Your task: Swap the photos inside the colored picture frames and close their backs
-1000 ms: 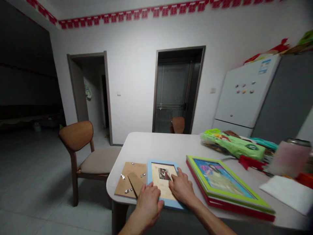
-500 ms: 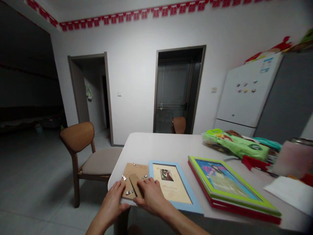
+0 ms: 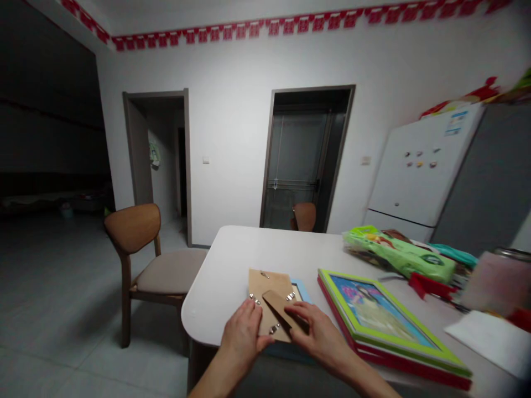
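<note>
Both my hands grip a brown picture-frame backing board [image 3: 271,282] at the table's near edge. It has metal clips near its edges and a propped-up stand flap [image 3: 279,304]. My left hand [image 3: 244,329] pinches its left side, thumb at the lower edge. On the right side, my right hand [image 3: 319,331] is closed on the board by the flap, fingers partly over it. Beneath the board lies a light blue photo frame [image 3: 306,290], mostly covered; only its upper right part shows clearly. Whether the board rests on the frame or hovers over it, I cannot tell.
A green photo frame [image 3: 415,342] lies on top of a red one [image 3: 450,378] to the right. Behind them are a green package [image 3: 431,260] and a white sheet [image 3: 489,337] on the white table [image 3: 232,249]. A wooden chair [image 3: 135,226] stands at the left.
My hands have carried the backing board to the right, from beside the blue frame to over it. The board now hides most of that frame and its picture.
</note>
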`<action>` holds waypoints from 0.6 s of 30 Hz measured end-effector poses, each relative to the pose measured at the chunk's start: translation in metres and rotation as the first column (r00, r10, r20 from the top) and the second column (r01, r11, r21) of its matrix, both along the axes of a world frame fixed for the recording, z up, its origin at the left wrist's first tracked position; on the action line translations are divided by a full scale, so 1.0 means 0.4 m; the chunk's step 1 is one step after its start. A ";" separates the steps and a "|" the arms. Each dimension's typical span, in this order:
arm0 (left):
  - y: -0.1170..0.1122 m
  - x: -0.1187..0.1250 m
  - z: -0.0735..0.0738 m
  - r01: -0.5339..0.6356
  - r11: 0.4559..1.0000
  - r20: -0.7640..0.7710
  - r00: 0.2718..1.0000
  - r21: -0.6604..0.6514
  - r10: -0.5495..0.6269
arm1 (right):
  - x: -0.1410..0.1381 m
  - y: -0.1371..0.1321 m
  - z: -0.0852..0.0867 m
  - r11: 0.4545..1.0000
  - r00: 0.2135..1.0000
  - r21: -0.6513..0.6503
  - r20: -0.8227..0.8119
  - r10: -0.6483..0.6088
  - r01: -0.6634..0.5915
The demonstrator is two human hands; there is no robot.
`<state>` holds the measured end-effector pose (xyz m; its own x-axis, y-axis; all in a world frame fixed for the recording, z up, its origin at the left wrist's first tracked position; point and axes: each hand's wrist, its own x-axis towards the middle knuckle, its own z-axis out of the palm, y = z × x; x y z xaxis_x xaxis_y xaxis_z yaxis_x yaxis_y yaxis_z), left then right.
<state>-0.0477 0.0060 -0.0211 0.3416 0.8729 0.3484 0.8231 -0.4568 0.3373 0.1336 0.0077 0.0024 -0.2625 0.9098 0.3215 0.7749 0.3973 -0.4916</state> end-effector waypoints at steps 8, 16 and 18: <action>0.022 0.066 -0.022 0.033 0.994 -0.023 0.999 -0.100 -0.036 | 0.068 0.026 -0.066 0.998 0.998 -0.044 0.047 -0.038 0.040; 0.020 0.059 -0.031 0.062 0.993 -0.026 0.998 -0.097 -0.064 | 0.058 0.033 -0.099 0.998 0.988 -0.001 0.137 -0.065 0.065; 0.016 0.060 -0.030 0.063 0.993 -0.019 0.998 -0.102 -0.065 | 0.060 0.032 -0.101 0.999 0.986 0.011 0.162 -0.045 0.044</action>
<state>-0.0238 0.0122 -0.0331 0.4050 0.8793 0.2507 0.8010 -0.4734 0.3664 0.1575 0.0207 -0.0380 -0.2709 0.9194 0.2852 0.8610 0.3639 -0.3553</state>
